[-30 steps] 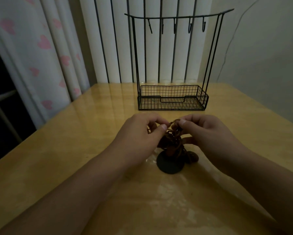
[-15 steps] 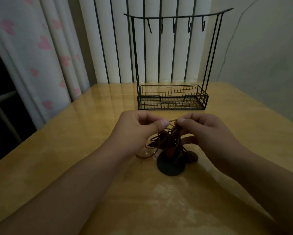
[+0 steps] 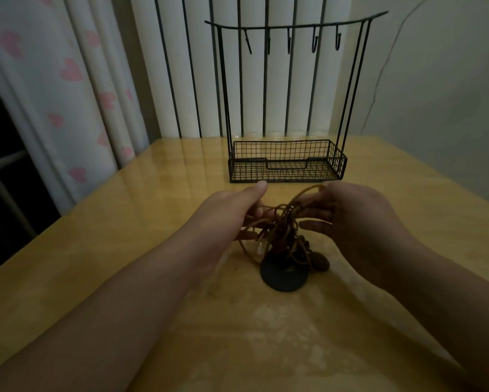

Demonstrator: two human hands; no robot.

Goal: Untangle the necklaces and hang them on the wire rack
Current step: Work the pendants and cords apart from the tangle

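Hands first: left hand (image 3: 232,213) curled into the cords from the left, thumb stretched forward, fingers hooked through loops; right hand (image 3: 348,213) pinching a raised loop at its fingertips, other fingers spread against the bundle. Necklaces (image 3: 280,230) between them as one brown knot of cords, lifted at the top, trailing down to a dark disc pendant (image 3: 284,274) and a brown bead (image 3: 321,263) resting on the bench (image 3: 124,250). Still fully tangled, by the look of it. Best handled slowly: spread the loops sideways rather than tugging, follow one cord from the pinched loop down to its pendant, ease it free without tightening the rest. Beyond the hands, wire rack (image 3: 288,162) standing upright near the far edge, hooks (image 3: 314,45) along its top bar all bare, basket empty.
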